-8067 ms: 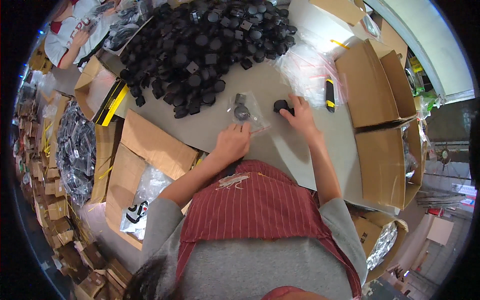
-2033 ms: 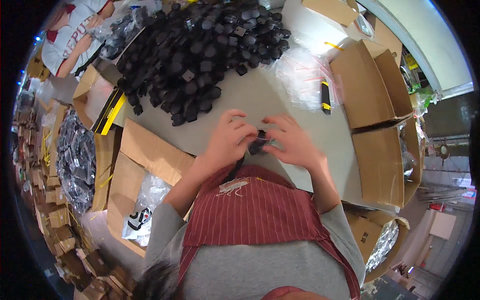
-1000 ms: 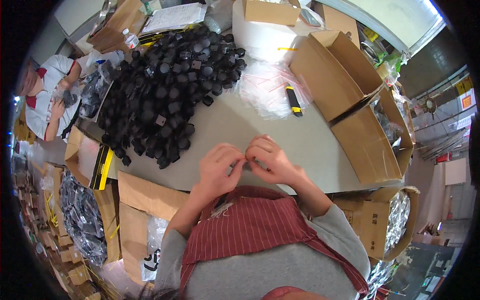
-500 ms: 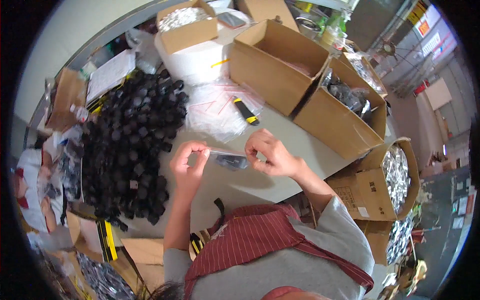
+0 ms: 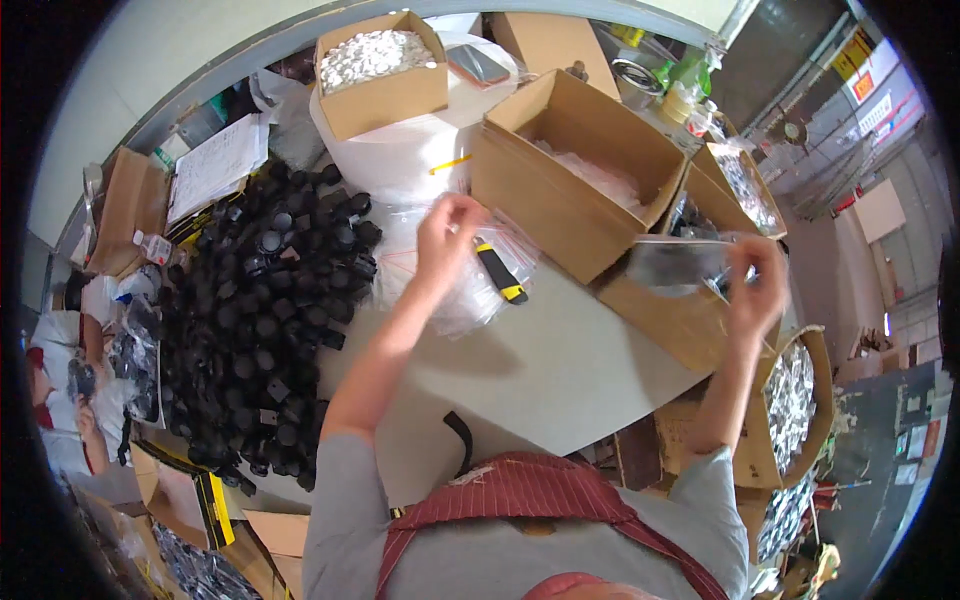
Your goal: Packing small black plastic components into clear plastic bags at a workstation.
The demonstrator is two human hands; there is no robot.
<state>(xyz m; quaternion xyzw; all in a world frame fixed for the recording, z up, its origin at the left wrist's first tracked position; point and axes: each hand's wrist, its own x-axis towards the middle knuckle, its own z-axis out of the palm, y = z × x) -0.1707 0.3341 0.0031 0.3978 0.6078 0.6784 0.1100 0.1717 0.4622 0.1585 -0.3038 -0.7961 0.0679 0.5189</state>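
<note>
Half a second earlier both hands had held the small clear bag together over the table; by now they had split wide apart. The right hand [image 5: 757, 285] had swung out past the table's right edge, arm stretched, fingers pinching the filled clear bag [image 5: 683, 262] above an open cardboard box [image 5: 700, 310]. The left hand [image 5: 447, 232] reached forward, forearm extended, fingers curled down and pinching at the stack of empty clear bags [image 5: 455, 270] near the table's far edge, just beside a yellow-and-black utility knife [image 5: 499, 273]. The heap of black parts [image 5: 265, 320] lay to the left.
</note>
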